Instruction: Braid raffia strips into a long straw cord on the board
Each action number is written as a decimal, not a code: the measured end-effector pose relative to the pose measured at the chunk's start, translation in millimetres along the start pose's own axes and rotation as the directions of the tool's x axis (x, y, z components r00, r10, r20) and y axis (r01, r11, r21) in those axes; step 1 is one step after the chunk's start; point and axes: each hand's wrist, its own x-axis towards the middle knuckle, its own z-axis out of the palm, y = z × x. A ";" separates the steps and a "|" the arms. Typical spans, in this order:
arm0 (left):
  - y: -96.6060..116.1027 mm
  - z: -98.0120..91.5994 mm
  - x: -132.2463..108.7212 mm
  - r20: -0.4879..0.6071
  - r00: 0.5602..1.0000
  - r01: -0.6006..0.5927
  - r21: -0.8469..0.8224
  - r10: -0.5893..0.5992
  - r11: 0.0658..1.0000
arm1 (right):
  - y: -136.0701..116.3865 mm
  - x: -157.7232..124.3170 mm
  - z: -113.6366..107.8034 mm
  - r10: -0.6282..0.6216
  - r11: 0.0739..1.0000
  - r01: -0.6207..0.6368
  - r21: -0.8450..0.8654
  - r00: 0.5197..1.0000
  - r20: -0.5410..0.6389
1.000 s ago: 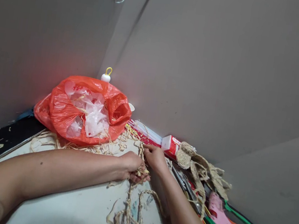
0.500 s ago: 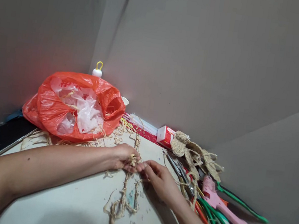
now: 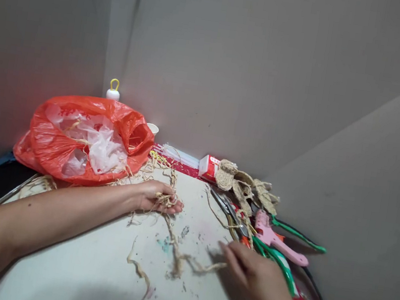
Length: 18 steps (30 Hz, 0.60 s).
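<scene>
My left hand lies on the pale table with its fingers curled over a tangle of tan raffia strands. From there a twisted raffia cord runs down and right to my right hand, which pinches its free end between thumb and fingers. A loose curl of raffia lies on the table below the cord.
An orange plastic bag with clear plastic inside sits at the back left corner. Along the right edge lie woven raffia pieces, scissors, a pink glue gun, green hangers and a red-white box. Grey walls enclose the corner.
My right hand has moved from beside the left hand down and to the right, drawing the raffia cord out across the table. The left hand stays on the tangle.
</scene>
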 end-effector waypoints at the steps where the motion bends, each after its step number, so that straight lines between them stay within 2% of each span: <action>1: 0.3 -0.3 0.1 -0.004 1.000 0.006 0.008 -0.006 1.000 | 21.2 -6.7 -7.1 0.076 0.995 -0.078 -0.065 0.997 -0.035; 3: 1.1 -0.1 -0.5 -0.014 1.000 0.014 0.024 -0.013 1.000 | 60.9 -19.8 -18.7 0.241 0.946 -0.249 -0.205 0.968 -0.065; 5: 2.1 1.0 -2.3 -0.022 1.000 0.010 0.038 -0.010 0.999 | 91.2 -29.5 -25.0 0.379 0.873 -0.393 -0.288 0.919 -0.106; 7: 3.1 2.7 -4.9 -0.031 1.000 0.002 0.054 0.000 0.999 | 108.9 -32.8 -27.0 0.494 0.809 -0.483 -0.336 0.868 -0.060; 9: 4.1 4.2 -7.7 -0.043 0.999 -0.002 0.072 0.005 0.997 | 114.7 -29.1 -28.8 0.554 0.786 -0.518 -0.337 0.832 0.012; 12: 5.2 5.8 -10.7 -0.065 0.998 -0.002 0.091 0.008 0.996 | 105.4 -14.6 -40.5 0.585 0.785 -0.543 -0.299 0.808 0.070; 15: 5.8 6.2 -11.2 -0.081 0.997 -0.001 0.094 0.008 0.996 | 72.4 5.1 -63.3 0.588 0.776 -0.549 -0.310 0.808 0.042; 16: 6.0 6.2 -11.0 -0.084 0.996 0.003 0.092 0.005 0.996 | 55.6 12.6 -69.9 0.567 0.780 -0.539 -0.319 0.824 -0.007; 18: 6.2 6.1 -10.7 -0.090 0.996 0.011 0.089 -0.003 0.996 | 15.8 29.0 -74.8 0.349 0.874 -0.416 -0.252 0.897 -0.273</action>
